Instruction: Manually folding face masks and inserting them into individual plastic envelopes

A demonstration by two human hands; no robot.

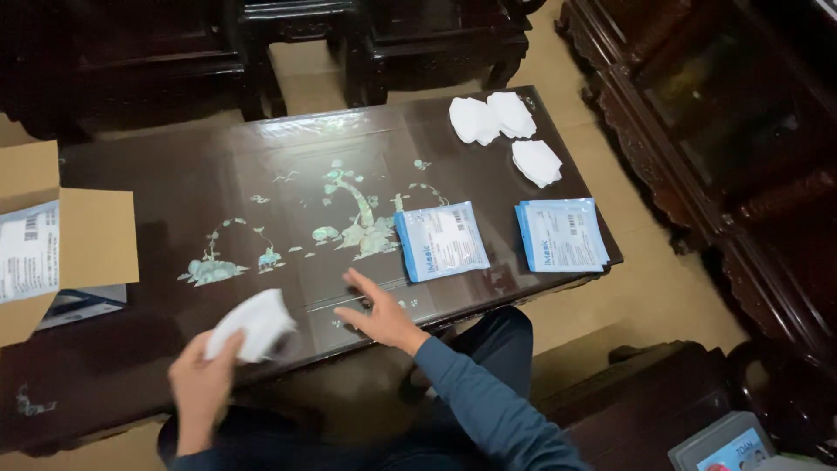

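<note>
At table edge | left hand (pixel 202 377) holds white mask (pixel 254 324) | right hand (pixel 377 314) empty

Dark inlaid counter (pixel 261 187); on it lie three white masks (pixel 506 135), two blue-edged packets (pixel 501 240); a cardboard box (pixel 61 244) at its left end.

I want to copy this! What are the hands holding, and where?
The left hand grips a white mask by its lower end. The right hand holds nothing.

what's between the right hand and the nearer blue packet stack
Nothing: in the head view, only bare dark tabletop lies between the right hand and the nearer blue packet stack.
</note>
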